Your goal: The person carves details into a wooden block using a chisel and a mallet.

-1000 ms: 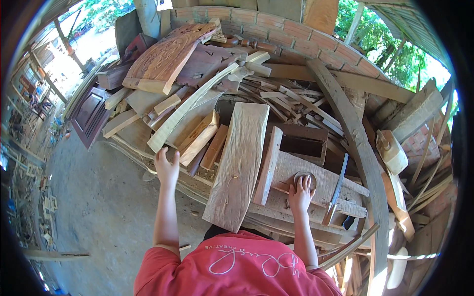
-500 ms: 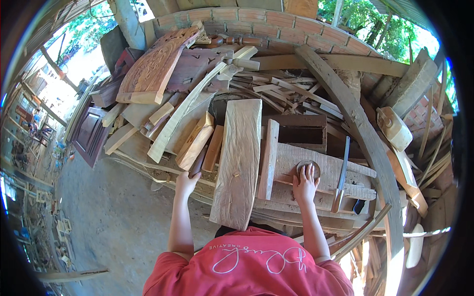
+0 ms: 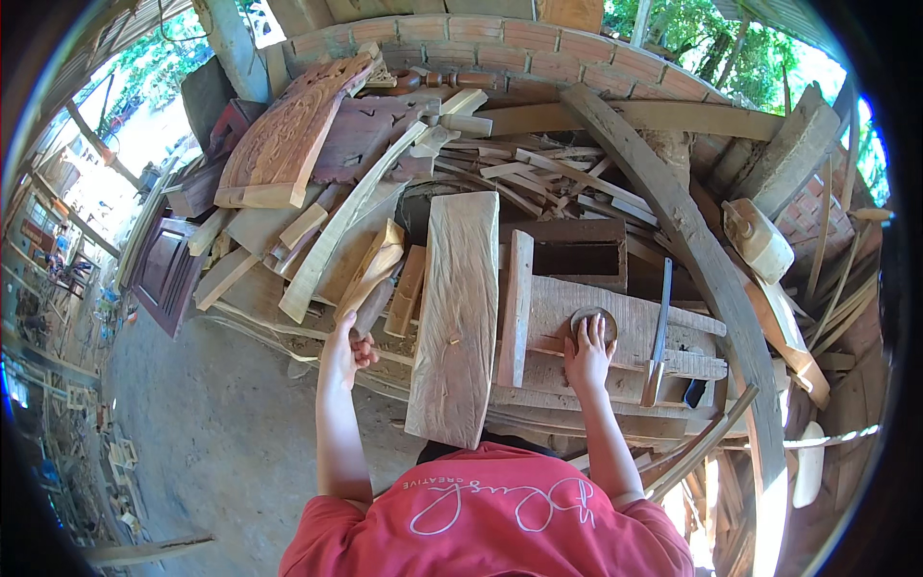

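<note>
My left hand (image 3: 348, 348) has its fingers curled around the lower end of a short grey-brown piece (image 3: 374, 306), apparently wooden. Right beside it, a pale wood block (image 3: 370, 269) leans at a slant. My right hand (image 3: 587, 358) lies flat with outstretched fingers over a round, dull, shallow disc (image 3: 578, 318), which it partly covers. That disc rests on a rough plank bench (image 3: 553, 300). Between my arms a wide, pale plank (image 3: 457, 317) with a carved-looking, wavy surface reaches from the bench to my body.
A saw-like tool with a long blade (image 3: 665, 303) lies right of my right hand. A narrow wood strip (image 3: 516, 313) stands beside the plank. Behind are an open wooden box (image 3: 577, 236), heaped offcuts (image 3: 548, 178) and a carved panel (image 3: 293, 135). A thick curved beam (image 3: 707, 250) arches on the right.
My left hand has turned and shifted slightly left, its curled fingers now showing. The grey-brown piece and the pale block beside it have changed angle. My right hand stays on the disc.
</note>
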`<state>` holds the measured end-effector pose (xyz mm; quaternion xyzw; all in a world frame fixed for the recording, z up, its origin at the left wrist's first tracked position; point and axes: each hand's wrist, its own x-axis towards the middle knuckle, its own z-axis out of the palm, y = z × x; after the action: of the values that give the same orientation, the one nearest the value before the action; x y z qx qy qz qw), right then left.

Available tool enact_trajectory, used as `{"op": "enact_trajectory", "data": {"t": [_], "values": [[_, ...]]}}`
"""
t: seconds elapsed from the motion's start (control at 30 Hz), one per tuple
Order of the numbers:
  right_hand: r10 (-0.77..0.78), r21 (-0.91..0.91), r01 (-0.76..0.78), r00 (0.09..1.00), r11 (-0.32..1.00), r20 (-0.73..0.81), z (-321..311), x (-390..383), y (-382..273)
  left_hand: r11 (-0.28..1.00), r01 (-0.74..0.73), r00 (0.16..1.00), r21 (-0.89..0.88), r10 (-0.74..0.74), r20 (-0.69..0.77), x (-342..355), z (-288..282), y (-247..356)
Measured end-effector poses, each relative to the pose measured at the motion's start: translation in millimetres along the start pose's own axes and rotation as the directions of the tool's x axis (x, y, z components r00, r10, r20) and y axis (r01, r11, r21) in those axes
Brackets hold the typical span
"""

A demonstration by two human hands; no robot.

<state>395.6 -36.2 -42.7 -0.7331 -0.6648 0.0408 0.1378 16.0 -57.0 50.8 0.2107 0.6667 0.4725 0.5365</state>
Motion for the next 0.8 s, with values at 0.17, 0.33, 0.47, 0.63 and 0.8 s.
{"op": "enact_trajectory", "data": {"t": [0.17, 0.33, 0.47, 0.63, 0.8], "values": [[-0.009, -0.008, 0.009, 1.000, 1.000, 0.000, 1.4, -1.8, -0.7, 0.964, 0.088, 0.996, -0.251, -0.084, 0.025, -27.1, 4.0, -3.5], [-0.013, -0.015, 0.013, 1.000, 1.000, -0.003, -6.5, 2.1, -3.6, 0.927, 0.112, 0.991, -0.359, -0.079, 0.106, -57.3, 6.1, 0.9], [0.060, 0.219, -0.059, 0.998, 0.974, 0.005, -44.4, 20.7, -27.3, 0.977, -0.120, 0.950, -0.176, 0.164, 0.264, -76.9, 0.9, 14.0], [-0.588, 0.228, 0.668, 0.737, 0.709, -0.333, -99.5, 20.0, -122.2, 0.966, -0.230, 0.846, 0.120, 0.138, 0.516, -81.4, 18.2, 23.8], [-0.837, 0.270, 0.879, 0.463, 0.393, -0.291, -102.2, 28.3, -153.4, 0.958, -0.273, 0.628, 0.090, 0.107, 0.771, -76.4, 31.8, 19.6]]}}
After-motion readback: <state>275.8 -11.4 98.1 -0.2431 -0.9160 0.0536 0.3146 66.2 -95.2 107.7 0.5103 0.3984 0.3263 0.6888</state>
